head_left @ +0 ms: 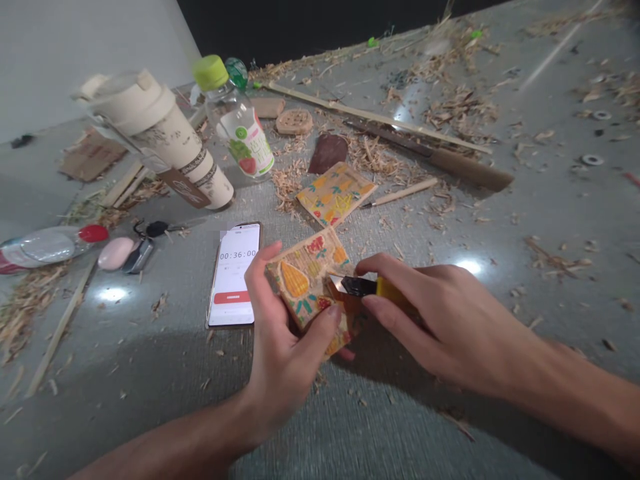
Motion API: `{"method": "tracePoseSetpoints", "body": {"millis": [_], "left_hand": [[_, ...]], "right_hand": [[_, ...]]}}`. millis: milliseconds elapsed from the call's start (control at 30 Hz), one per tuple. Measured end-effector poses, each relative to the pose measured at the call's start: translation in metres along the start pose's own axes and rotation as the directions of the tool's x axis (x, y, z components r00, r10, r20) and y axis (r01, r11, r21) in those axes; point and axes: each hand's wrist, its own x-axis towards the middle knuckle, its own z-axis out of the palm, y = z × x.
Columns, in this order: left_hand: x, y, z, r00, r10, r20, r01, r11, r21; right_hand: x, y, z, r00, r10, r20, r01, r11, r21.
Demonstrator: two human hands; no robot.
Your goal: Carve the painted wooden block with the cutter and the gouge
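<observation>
My left hand [295,327] grips a small wooden block [313,267] painted with yellow, red and green fruit shapes, its thumb on the front face. My right hand [400,293] is closed round a yellow utility knife [357,286], whose blade tip rests at the block's painted face. A second painted piece [336,193] lies flat just behind the block. Beside it are a thin wooden-handled tool [403,193] and a dark brown piece [329,153].
A phone [236,277] showing 00:36:00 lies left of the block. Behind it stand a cream tumbler [175,147] and a green-capped bottle [243,127]. A long wooden-handled blade [465,167] lies at the back right. Wood shavings are scattered around.
</observation>
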Motion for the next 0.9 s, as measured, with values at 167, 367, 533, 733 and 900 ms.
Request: {"method": "tracePoseSetpoints", "body": {"millis": [167, 367, 533, 733, 900], "left_hand": [[-0.0006, 0.0035, 0.0006, 0.999, -0.041, -0.013, 0.042, 0.999, 0.015], [-0.0028, 0.0023, -0.0001, 0.999, -0.042, 0.01, 0.041, 0.999, 0.029], [-0.0016, -0.0021, 0.0018, 0.99, 0.137, 0.028, -0.139, 0.986, 0.097], [0.0001, -0.0033, 0.0017, 0.97, 0.231, 0.075, -0.242, 0.948, 0.209], [0.0005, -0.0043, 0.0006, 0.959, 0.279, 0.054, -0.282, 0.919, 0.274]], "right_hand": [[0.0004, -0.0019, -0.0006, 0.999, -0.034, -0.033, 0.034, 0.999, -0.009], [-0.0004, -0.0026, 0.0014, 0.996, -0.076, -0.038, 0.074, 0.996, -0.057], [-0.0025, -0.0055, 0.0015, 0.996, -0.084, -0.008, 0.083, 0.993, -0.081], [-0.0024, -0.0089, -0.0013, 0.998, -0.057, 0.022, 0.059, 0.996, -0.07], [-0.0018, -0.0091, -0.0032, 0.997, -0.045, 0.061, 0.049, 0.997, -0.063]]}}
